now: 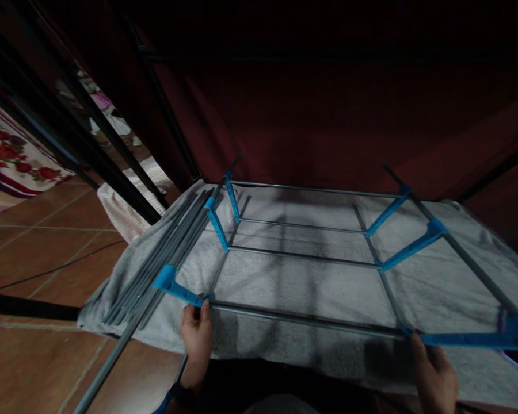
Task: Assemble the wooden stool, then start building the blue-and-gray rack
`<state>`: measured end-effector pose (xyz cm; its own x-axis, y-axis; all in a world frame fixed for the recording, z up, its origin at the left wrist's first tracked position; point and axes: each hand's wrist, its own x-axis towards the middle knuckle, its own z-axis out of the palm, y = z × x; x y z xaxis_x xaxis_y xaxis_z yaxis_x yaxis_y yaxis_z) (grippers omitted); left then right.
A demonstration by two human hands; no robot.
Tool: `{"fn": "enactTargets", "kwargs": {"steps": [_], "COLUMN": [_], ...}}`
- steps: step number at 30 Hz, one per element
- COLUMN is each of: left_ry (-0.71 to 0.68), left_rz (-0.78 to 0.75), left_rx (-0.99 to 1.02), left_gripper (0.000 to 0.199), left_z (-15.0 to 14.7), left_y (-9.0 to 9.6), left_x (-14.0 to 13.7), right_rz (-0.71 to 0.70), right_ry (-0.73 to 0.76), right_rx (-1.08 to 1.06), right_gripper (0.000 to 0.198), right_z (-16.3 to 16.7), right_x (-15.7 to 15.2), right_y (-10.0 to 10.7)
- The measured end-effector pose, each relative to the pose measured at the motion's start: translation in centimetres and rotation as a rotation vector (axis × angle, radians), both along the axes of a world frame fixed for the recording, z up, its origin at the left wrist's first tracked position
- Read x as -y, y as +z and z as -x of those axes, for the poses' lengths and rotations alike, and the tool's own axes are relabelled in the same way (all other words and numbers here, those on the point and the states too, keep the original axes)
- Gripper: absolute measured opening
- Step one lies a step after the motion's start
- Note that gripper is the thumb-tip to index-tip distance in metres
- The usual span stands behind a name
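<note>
A rack frame of grey metal tubes (285, 257) joined by blue plastic connectors (217, 224) stretches across in front of me. My left hand (196, 330) is closed at the near left joint, its fingers pinching the end of a blue connector (181, 292) where the nearest cross tube (302, 319) meets it. At the other end of that tube, my right hand (435, 371) is closed on the near right blue connector (461, 340). Part of its grip is hidden behind the fingers. Long side tubes (475, 264) run through the connectors.
Beneath the frame lies a grey blanket (328, 287). Several loose grey tubes (168, 247) are bundled on its left side. Dark metal posts (107, 138) rise at the left, above a tiled floor (34, 247) with a thin cable (60, 265). A dark red cloth (328, 126) hangs behind.
</note>
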<state>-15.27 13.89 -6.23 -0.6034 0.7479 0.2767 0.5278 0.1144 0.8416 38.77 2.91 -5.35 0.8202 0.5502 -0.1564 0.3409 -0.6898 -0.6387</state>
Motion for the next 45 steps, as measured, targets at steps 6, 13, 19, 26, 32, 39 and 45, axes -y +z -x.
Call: {"fn": "enactTargets", "kwargs": {"steps": [6,13,19,26,32,39,45], "left_ry": [-0.020,-0.032,-0.001,-0.004,0.000,-0.025,-0.030], "left_rz": [0.036,0.060,0.088,0.078,0.076,0.072,0.064], "left_rx": [-0.029,-0.046,-0.009,-0.002,-0.021,-0.023,-0.043], "left_gripper": [0.045,0.041,0.046,0.043,0.040,0.043,0.045], "left_z": [-0.1,0.0,-0.1,-0.4,-0.4,0.1,0.4], "left_y": [0.6,0.9,0.9,1.4,1.4,0.5,0.3], "left_x": [0.1,0.1,-0.2,-0.3,-0.4,-0.5,-0.1], "right_rz": [-0.027,-0.083,-0.160,-0.121,-0.165,-0.163,-0.169], "right_ry": [0.045,0.018,-0.014,-0.019,0.000,0.024,0.026], "right_rx": [0.038,0.033,0.003,0.011,0.050,0.026,0.009], "right_gripper": [0.072,0.065,0.057,0.056,0.054,0.061,0.066], "right_z": [-0.2,0.6,1.1,0.9,1.2,1.0,0.6], "right_x": [-0.1,-0.4,-1.0,-1.2,-1.5,-1.6,-1.3], "right_y": [-0.8,0.0,0.8,0.7,1.0,0.2,-0.7]}}
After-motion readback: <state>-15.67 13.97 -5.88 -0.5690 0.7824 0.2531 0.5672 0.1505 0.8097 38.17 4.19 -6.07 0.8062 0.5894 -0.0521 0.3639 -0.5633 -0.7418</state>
